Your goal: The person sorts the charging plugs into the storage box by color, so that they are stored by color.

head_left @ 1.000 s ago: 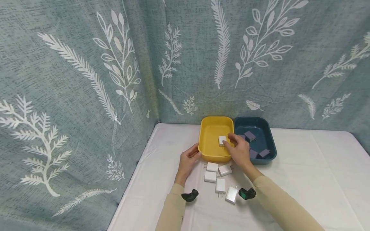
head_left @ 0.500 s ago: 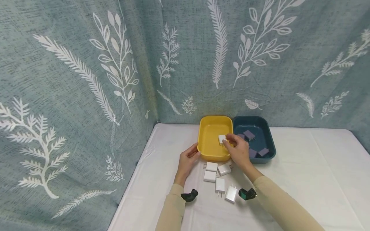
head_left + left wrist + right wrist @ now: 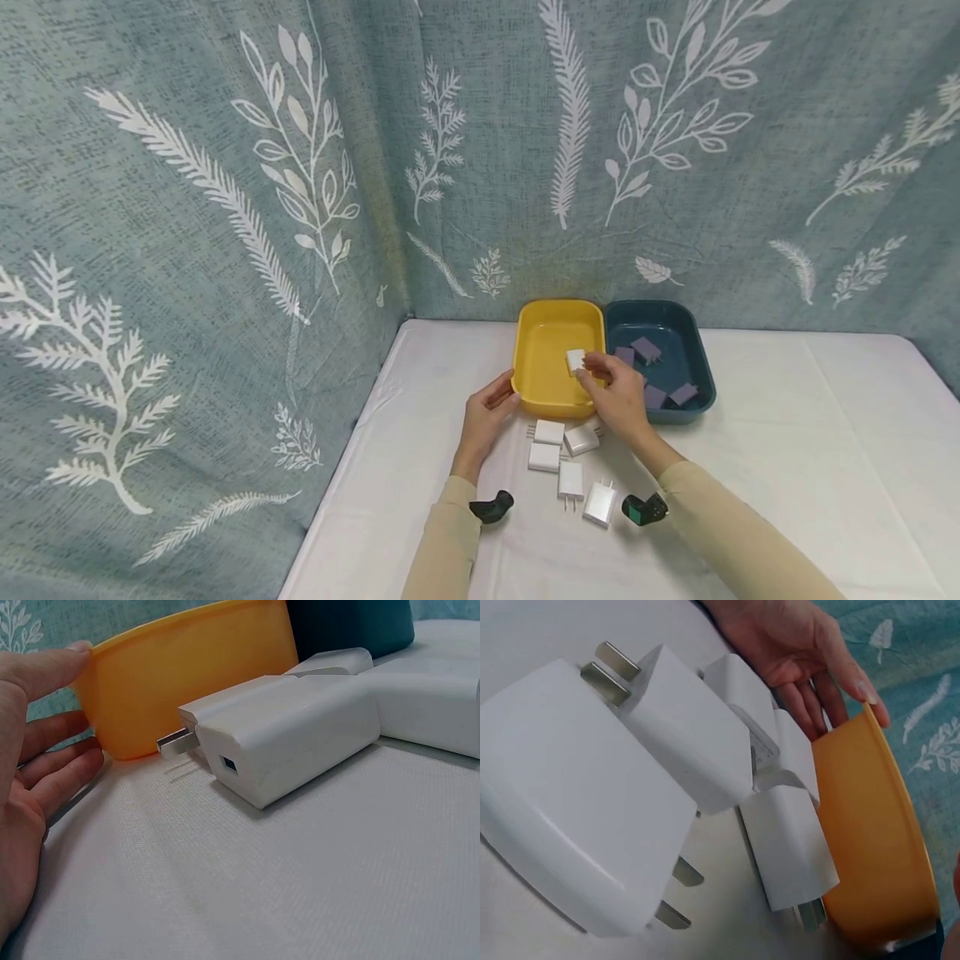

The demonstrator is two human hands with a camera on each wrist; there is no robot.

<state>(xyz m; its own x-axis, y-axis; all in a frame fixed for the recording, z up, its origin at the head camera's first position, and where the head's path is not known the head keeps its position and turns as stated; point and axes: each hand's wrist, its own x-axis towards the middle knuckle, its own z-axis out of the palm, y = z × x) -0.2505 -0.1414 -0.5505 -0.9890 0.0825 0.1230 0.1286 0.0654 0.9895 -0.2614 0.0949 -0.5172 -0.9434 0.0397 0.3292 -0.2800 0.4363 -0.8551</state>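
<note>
My right hand [image 3: 618, 396] pinches a white plug-in charger [image 3: 574, 361] between thumb and fingers, low over the yellow tray [image 3: 543, 342]. The fingers cover part of this charger's right side. At the tray's near left corner is my left hand [image 3: 483, 423]; its thumb lies at the rim and its other fingers rest along the outer wall, as the left wrist view shows. Several more white chargers [image 3: 599, 504] lie just in front of the tray, some touching one another, with metal prongs [image 3: 615, 671] pointing different ways.
A dark blue tray [image 3: 705, 379] stands against the yellow one's right side and holds several dark purple chargers [image 3: 647, 350]. White cloth [image 3: 810, 433] covers the table. A patterned curtain [image 3: 517, 167] hangs behind and to the left.
The charger in my right hand has turned and tilted slightly in the fingers, and less of its face shows. The left hand stays at the tray corner; the head view has shifted a little.
</note>
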